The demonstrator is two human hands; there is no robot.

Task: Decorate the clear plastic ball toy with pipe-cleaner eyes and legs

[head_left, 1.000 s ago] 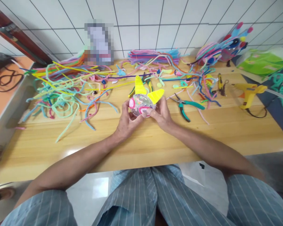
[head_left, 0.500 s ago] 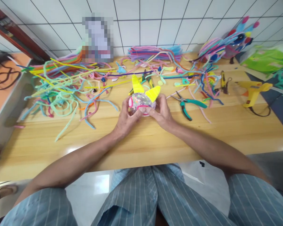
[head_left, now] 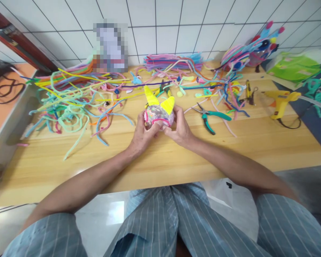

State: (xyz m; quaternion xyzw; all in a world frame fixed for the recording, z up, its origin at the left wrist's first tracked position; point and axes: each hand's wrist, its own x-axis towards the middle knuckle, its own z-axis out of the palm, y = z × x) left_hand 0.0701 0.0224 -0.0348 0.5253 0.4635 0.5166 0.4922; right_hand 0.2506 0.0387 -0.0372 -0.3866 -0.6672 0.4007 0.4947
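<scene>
Between my two hands is a clear, rounded plastic craft piece (head_left: 158,111) with pink trim and two upright yellow ears (head_left: 167,105) of fuzzy wire. My left hand (head_left: 144,132) wraps its left side, the thumb pressing on the pink trim at the front. On the other side my right hand (head_left: 181,129) grips it, with its thumb low near the front edge. The underside and the fingers behind it are hidden. Just beyond it lies a dark-handled tool with yellow (head_left: 163,88), partly covered by the ears. Teal-handled pliers (head_left: 207,116) rest to the right, jaws apart.
Tangled pipe cleaners (head_left: 69,114) spread over the left of the wooden table (head_left: 96,171). A pipe cleaner bundle (head_left: 171,62) lies by the tiled wall. At the right are a yellow glue gun (head_left: 280,101) with a cord, a utility knife (head_left: 248,92) and a green bag (head_left: 294,67).
The craft piece has turned slightly in my hands and its ears now lean more to the left. My right thumb has shifted down off the pink trim. The camera view has moved slightly.
</scene>
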